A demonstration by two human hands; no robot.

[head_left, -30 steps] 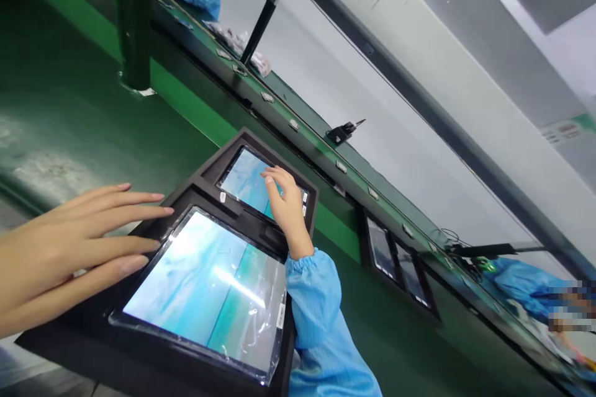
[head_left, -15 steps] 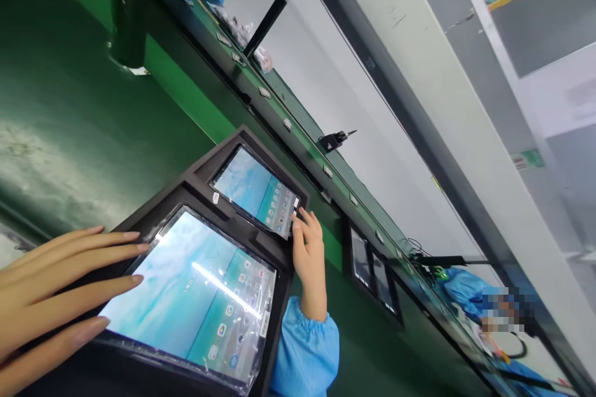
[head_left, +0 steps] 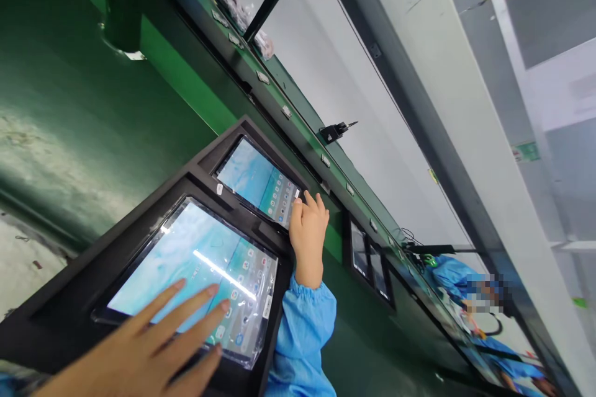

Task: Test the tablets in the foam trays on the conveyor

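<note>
Our left hand (head_left: pixel 139 353) spread over near tablet (head_left: pixel 186 248); contact unclear. Our right hand (head_left: pixel 309 226) half-curled at corner of far tablet (head_left: pixel 249 170); cannot tell whether pinching. Both tablets lie in separate compartments of black tray (head_left: pixel 69 291) at green bench (head_left: pixel 102 142). Power-up looks done, home icons (head_left: pixel 233 293) lit; clear film (head_left: pixel 249 358) on near tablet, handling seemingly unfinished.

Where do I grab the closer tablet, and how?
Probably grip the closer tablet by its left edge and right edge, coming straight from above: it lies face up in the black tray, hiding its underside, and its thin, flat shape has no handle to hold.
</note>
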